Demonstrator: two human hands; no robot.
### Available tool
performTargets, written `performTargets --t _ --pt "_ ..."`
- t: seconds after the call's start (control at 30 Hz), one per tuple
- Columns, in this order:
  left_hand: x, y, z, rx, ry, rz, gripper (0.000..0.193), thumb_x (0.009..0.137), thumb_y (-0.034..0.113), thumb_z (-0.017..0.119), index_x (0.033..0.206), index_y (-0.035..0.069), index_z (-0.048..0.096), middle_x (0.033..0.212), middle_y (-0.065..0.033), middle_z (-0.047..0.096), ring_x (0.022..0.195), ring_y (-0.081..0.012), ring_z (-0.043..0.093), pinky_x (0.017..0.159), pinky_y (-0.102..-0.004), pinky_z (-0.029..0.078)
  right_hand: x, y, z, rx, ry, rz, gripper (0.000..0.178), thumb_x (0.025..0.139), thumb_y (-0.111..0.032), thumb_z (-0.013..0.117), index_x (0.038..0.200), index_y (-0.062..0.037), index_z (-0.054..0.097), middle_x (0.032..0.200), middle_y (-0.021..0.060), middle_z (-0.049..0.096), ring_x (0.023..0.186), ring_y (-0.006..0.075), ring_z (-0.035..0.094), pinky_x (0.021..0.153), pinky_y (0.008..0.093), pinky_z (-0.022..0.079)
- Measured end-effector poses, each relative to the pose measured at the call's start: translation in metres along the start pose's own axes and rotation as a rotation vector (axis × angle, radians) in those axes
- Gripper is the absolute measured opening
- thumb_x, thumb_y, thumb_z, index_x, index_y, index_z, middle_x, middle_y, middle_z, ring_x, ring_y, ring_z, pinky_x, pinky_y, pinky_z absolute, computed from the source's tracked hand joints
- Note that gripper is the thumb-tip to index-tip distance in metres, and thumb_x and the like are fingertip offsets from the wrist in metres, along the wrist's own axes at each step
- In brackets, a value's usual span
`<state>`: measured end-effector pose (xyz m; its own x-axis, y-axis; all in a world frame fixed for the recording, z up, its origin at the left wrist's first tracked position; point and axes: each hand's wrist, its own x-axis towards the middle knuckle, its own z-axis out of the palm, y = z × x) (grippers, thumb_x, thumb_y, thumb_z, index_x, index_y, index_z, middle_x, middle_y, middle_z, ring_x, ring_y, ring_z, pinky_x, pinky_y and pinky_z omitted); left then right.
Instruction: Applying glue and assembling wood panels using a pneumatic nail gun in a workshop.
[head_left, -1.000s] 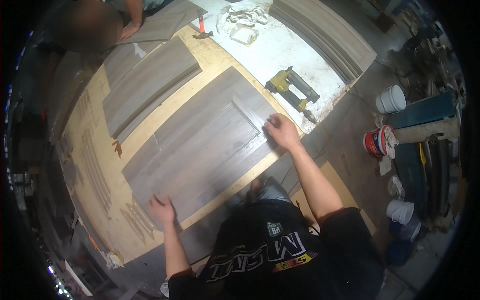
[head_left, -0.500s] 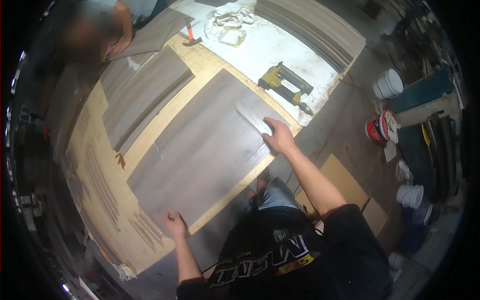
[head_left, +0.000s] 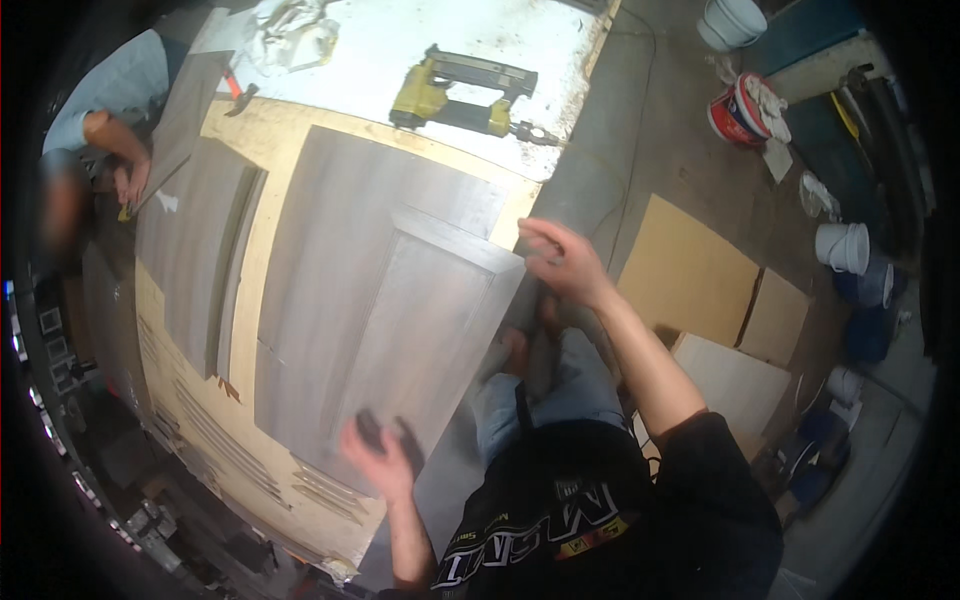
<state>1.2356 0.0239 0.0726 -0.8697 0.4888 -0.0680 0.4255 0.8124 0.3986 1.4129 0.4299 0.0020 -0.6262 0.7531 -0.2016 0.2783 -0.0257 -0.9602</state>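
A grey wood-grain panel (head_left: 320,220) lies on the worktable. At its near right is a raised, framed section (head_left: 440,300) with a moulded border. My left hand (head_left: 385,460) hovers over the near end of the panel, fingers apart and nothing in it, with dark shadow by the fingertips. Just off the right corner of the framed section is my right hand (head_left: 568,265), its fingers loosely bent and apart, and I see nothing in them.
A yellow-green nail gun (head_left: 460,95) lies beyond the panel, near a hammer (head_left: 238,92) and a crumpled cloth (head_left: 290,35). Stacked panels (head_left: 200,250) sit to the left, where a co-worker's hand (head_left: 130,180) works. Cardboard (head_left: 685,270) and buckets (head_left: 842,247) stand right.
My view has shifted, bringing the nail gun and panel further left. Both hands have come away from the panel's edges, and the framed section shows more plainly.
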Motion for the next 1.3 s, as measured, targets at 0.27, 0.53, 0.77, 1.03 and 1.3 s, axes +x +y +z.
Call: performTargets --t 0.27,0.53,0.77,1.03,1.3 --pt "0.127 0.239 0.103 0.085 -0.413 0.776 0.087 0.073 0.028 0.085 0.148 0.012 0.046 0.156 -0.0211 0.035 0.144 -0.0459 0.034 0.121 -0.0676 0.018 -0.018 0.018 -0.004 0.324 -0.233 0.156 0.044 0.092 -0.006 0.072 0.136 -0.0049 0.064 0.105 0.0105 0.074 0.097 0.0141 0.070 0.089 0.0304 0.055" --pt "0.154 0.233 0.141 0.089 -0.402 0.952 0.074 0.068 0.036 0.085 0.132 0.013 0.057 0.136 -0.0134 0.045 0.136 -0.0425 0.040 0.119 -0.0734 0.014 -0.016 0.041 0.003 0.585 -0.191 0.242 0.031 0.095 -0.003 0.070 0.126 -0.0002 0.068 0.106 0.0138 0.077 0.099 0.0152 0.073 0.089 0.0272 0.057" --pt "0.162 0.229 0.143 0.104 -0.365 0.968 0.070 0.067 0.036 0.083 0.128 0.013 0.058 0.131 -0.0131 0.046 0.131 -0.0406 0.044 0.119 -0.0720 0.014 -0.008 0.037 0.011 0.723 -0.195 0.265 0.027 0.096 0.000 0.070 0.123 0.0033 0.068 0.107 0.0135 0.077 0.100 0.0148 0.073 0.088 0.0267 0.058" --pt "0.167 0.226 0.145 0.084 -0.328 1.002 0.064 0.067 0.035 0.082 0.123 0.012 0.062 0.125 -0.0127 0.050 0.129 -0.0390 0.047 0.120 -0.0698 0.013 -0.004 0.042 0.021 0.750 -0.174 0.242 0.025 0.096 0.003 0.069 0.121 0.0037 0.070 0.105 0.0127 0.077 0.098 0.0133 0.072 0.087 0.0262 0.058" --pt "0.170 0.220 0.142 0.114 -0.331 1.008 0.061 0.068 0.038 0.080 0.120 0.011 0.064 0.125 -0.0127 0.050 0.128 -0.0386 0.048 0.121 -0.0693 0.013 0.046 0.025 -0.027 0.303 -0.169 -0.022 0.018 0.091 -0.010 0.073 0.107 -0.0029 0.077 0.095 0.0120 0.078 0.087 0.0123 0.073 0.080 0.0292 0.056"
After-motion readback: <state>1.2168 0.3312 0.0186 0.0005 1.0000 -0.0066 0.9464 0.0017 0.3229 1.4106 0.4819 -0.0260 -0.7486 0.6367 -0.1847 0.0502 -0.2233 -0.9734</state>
